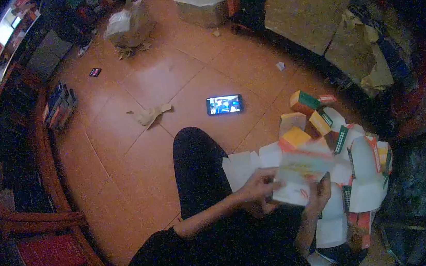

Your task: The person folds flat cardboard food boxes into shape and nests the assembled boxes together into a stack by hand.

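over the seated person's lap, we find the left hand (260,186) and the right hand (319,190) both engaged on one printed carton (302,170), which is blurred in view. we note the left fingers curled in against its left side, with little gap showing, and the right fingers closed about its lower right edge; the exact finger spread on the right we cannot tell. a dark-clothed knee (195,158) stands raised to the left of the carton. just beside the left hand, we record pale flaps (243,169) spread out, and on the right a heap of cartons (339,171) lying loosely over one another. in our judgement the work is partway: one piece is in hand and unreleased, while many in the heap show boxy bodies and others show open white panels. whether the boxy ones are finished we cannot establish, nor can we count what is left, as the pieces overlap. farther off, we observe a phone (224,105) with a lit screen on the tiled floor (175,69), and a torn brown paper (153,115) well apart to its left. farthest out, we log two pale-topped bundles (203,7), both untouched by either hand.
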The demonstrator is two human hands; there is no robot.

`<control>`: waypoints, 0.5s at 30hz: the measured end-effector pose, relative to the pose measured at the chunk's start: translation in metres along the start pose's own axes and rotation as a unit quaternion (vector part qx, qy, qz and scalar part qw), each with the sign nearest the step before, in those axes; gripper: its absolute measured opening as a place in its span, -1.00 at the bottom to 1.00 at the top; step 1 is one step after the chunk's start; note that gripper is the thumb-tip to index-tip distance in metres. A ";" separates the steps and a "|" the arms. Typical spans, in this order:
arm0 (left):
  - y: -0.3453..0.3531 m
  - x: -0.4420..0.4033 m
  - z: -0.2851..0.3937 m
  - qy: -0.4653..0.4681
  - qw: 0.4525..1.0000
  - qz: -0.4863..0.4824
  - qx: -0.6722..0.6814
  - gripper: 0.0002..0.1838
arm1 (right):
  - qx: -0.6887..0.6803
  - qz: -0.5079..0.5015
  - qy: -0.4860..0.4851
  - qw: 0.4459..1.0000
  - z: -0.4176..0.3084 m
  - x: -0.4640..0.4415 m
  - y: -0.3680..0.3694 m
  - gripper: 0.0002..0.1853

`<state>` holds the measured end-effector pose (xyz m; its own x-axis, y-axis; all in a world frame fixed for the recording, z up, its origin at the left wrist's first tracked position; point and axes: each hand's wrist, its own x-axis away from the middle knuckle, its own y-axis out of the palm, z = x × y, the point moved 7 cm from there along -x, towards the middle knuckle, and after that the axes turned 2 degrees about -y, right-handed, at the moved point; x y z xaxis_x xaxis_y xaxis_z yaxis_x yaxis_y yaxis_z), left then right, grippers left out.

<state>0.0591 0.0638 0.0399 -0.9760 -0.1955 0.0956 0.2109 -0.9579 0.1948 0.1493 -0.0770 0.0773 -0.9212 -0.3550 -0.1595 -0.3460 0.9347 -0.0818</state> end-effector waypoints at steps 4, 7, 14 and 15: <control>-0.022 -0.004 0.009 0.039 0.994 0.058 0.079 -0.84 | -0.024 -0.120 -0.080 0.989 -0.005 0.004 0.013 -0.69; -0.028 -0.006 -0.005 0.022 0.996 0.039 0.074 -0.84 | -0.046 -0.152 -0.011 0.987 0.003 0.005 0.019 -0.76; -0.009 -0.004 0.025 0.078 0.997 -0.019 0.022 -0.15 | 0.057 0.042 -0.139 0.988 -0.017 -0.005 -0.026 -0.67; -0.013 -0.003 0.020 0.045 0.998 0.007 -0.037 -0.07 | 0.064 0.111 -0.169 0.977 -0.028 -0.003 -0.050 -0.60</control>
<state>0.0603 0.0809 0.0568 -0.9746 -0.2238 0.0087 0.2231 -0.9672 0.1216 0.1644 -0.1222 0.1098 -0.8520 -0.1507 -0.5014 -0.0998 0.9869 -0.1270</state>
